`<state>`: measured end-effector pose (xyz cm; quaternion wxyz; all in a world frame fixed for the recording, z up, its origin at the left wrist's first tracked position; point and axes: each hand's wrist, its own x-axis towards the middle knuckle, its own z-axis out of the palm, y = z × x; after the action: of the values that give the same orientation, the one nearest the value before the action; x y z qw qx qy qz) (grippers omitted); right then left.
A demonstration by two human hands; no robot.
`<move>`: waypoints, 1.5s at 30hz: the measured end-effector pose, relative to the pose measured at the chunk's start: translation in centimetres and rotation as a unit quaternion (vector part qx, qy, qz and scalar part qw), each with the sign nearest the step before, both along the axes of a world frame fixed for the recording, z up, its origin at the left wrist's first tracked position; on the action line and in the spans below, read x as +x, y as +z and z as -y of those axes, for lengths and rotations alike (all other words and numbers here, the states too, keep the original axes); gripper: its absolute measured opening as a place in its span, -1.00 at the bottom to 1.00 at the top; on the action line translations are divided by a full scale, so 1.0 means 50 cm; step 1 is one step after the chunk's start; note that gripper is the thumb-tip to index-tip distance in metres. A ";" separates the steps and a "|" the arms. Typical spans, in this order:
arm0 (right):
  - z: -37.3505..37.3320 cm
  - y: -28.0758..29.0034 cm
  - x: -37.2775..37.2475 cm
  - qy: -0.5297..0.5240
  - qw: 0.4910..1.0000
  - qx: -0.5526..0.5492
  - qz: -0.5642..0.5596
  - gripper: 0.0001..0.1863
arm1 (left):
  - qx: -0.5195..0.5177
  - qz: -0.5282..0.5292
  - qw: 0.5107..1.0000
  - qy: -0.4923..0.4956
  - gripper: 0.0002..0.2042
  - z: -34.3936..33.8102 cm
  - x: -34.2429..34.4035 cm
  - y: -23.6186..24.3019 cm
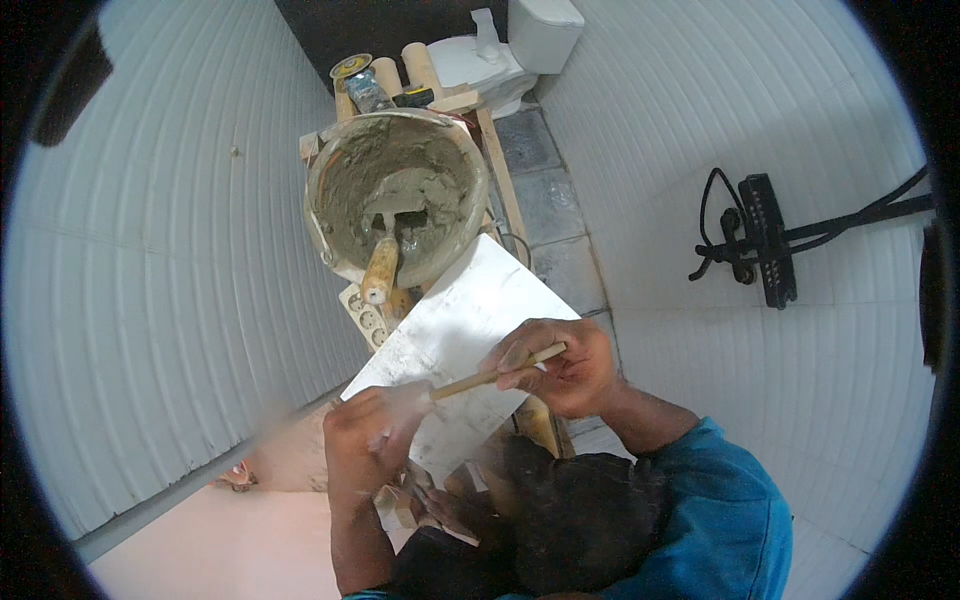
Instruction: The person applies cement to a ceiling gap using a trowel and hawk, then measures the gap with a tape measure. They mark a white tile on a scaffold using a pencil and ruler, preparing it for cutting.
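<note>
A thin tan stick-like strip spans the gap between my two hands, tilted up to the right. My right hand has its thumb and fingers closed around the strip near its right end, which pokes out past the fingers. At the strip's other end is my left hand, closed, with its fingertips smeared by motion. Beneath the strip lies a white tile or board with grey smudges.
Beyond the board stands a bucket of grey mortar, with a wooden-handled trowel in it. A power strip lies beside it. Farther back are a toilet and wooden framing. A black bracket with cables juts out at right.
</note>
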<state>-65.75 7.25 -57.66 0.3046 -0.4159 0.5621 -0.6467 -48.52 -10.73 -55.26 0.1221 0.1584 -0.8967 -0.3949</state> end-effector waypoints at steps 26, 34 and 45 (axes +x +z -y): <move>0.277 -0.129 -0.449 -0.260 0.922 0.197 -0.210 -0.64 | 0.339 -0.135 0.897 0.247 -0.91 0.063 0.030 -0.183; 0.571 -0.195 -0.578 -0.116 0.794 0.410 -0.434 -0.36 | 0.396 -0.114 0.823 0.390 -0.71 0.132 -0.063 -0.227; 0.751 -0.320 -0.526 0.006 0.794 0.438 -0.421 -0.32 | 0.410 -0.065 0.848 0.329 -0.69 0.068 0.092 -0.280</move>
<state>-92.03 -30.29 -73.68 0.1917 -0.4726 0.8555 -0.0902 -43.90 -14.15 -69.27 0.2273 0.4534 -0.5388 -0.6726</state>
